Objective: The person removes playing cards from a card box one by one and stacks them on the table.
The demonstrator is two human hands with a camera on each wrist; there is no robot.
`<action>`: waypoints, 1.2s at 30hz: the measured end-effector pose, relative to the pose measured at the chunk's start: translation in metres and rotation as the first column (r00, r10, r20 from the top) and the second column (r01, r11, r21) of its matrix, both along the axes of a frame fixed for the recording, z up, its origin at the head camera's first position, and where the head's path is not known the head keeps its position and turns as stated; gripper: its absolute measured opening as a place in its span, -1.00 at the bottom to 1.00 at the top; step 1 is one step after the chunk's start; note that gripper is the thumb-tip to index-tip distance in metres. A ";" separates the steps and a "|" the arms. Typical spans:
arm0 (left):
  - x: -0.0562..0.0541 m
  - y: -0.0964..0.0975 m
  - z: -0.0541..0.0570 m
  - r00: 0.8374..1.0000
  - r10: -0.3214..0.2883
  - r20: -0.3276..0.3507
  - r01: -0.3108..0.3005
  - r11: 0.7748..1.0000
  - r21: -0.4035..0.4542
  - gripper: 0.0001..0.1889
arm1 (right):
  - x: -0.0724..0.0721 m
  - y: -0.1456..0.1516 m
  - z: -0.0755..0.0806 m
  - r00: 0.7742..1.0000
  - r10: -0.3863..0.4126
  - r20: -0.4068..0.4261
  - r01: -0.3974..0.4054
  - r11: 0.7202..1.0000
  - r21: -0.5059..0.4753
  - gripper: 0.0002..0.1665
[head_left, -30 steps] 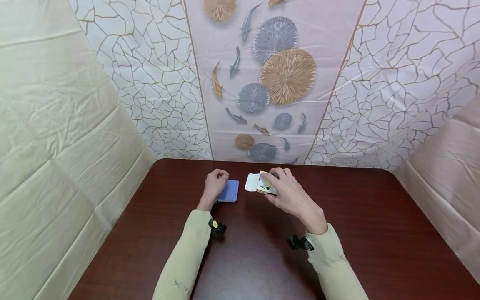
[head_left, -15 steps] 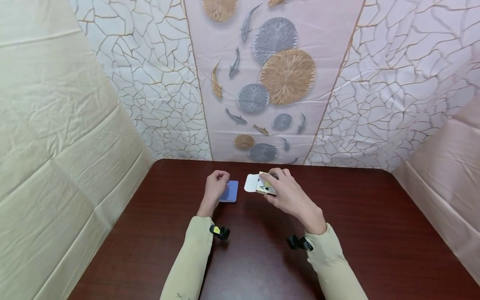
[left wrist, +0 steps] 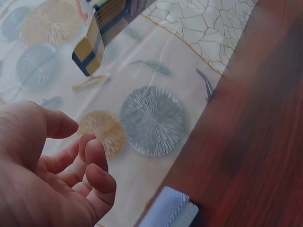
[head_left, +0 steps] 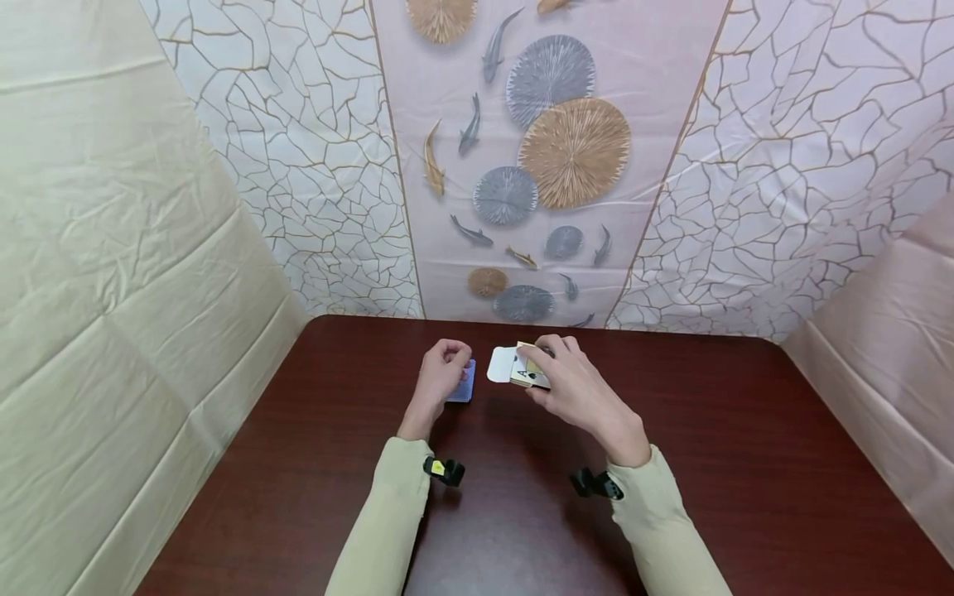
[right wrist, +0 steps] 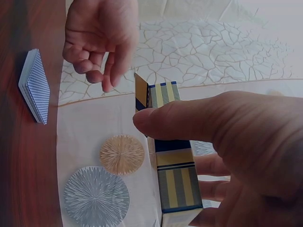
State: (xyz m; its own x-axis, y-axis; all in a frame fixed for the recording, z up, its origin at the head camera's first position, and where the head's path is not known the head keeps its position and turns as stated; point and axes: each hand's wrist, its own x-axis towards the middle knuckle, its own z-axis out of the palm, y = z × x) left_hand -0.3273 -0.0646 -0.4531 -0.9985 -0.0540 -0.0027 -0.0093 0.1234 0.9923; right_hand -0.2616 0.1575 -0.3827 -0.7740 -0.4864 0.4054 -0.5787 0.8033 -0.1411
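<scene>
My right hand [head_left: 580, 387] grips an open playing card box [right wrist: 177, 184] above the table, thumb along one side and fingers on the other. Its white flap [head_left: 501, 364] points left, and a card [head_left: 523, 372] with an A and a spade shows at the mouth. On the table lies a squared stack of blue-backed playing cards [right wrist: 36, 87]. Above that stack hovers my left hand [head_left: 441, 374], fingers loosely curled with nothing between them, as the left wrist view shows. It hides part of the stack in the head view and stays apart from the box.
A dark red-brown wooden table [head_left: 745, 463] spreads under both hands. Behind it hangs a patterned cloth [head_left: 507, 199] with fish and round shapes. Pale cloth [head_left: 134, 273] closes off the left side, and similar cloth hangs on the right.
My left hand has shifted a little to the right and now covers more of the blue stack. The right hand and the card box have stayed almost still.
</scene>
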 end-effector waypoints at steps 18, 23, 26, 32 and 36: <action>0.022 0.013 0.034 0.988 -0.126 -0.093 0.121 0.991 -0.056 -0.81 | 0.002 0.000 0.002 1.000 0.015 -0.024 -0.015 1.000 -0.015 -0.32; 0.027 0.015 0.042 0.980 -0.163 -0.116 0.152 0.984 -0.098 -0.81 | 0.002 0.000 0.001 1.000 0.015 -0.024 -0.015 1.000 -0.015 -0.31; 0.030 0.016 0.046 0.976 -0.179 -0.121 0.165 0.979 -0.122 -0.81 | 0.001 0.000 0.001 1.000 0.013 -0.022 -0.013 1.000 -0.015 -0.31; 0.033 0.018 0.048 0.970 -0.200 -0.138 0.180 0.973 -0.145 -0.80 | 0.002 -0.001 0.001 1.000 0.010 -0.018 -0.010 1.000 -0.018 -0.31; 0.035 0.021 0.047 0.972 -0.207 -0.114 0.182 0.963 -0.197 -0.80 | 0.002 -0.001 0.001 1.000 0.014 -0.021 -0.014 1.000 -0.019 -0.31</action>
State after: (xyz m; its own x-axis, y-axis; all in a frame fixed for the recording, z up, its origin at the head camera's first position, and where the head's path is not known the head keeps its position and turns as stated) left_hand -0.2923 -0.0437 -0.4058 -0.9804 0.1542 0.1223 0.1633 0.2900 0.9430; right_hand -0.2597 0.1562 -0.3820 -0.7582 -0.4891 0.4311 -0.5930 0.7923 -0.1440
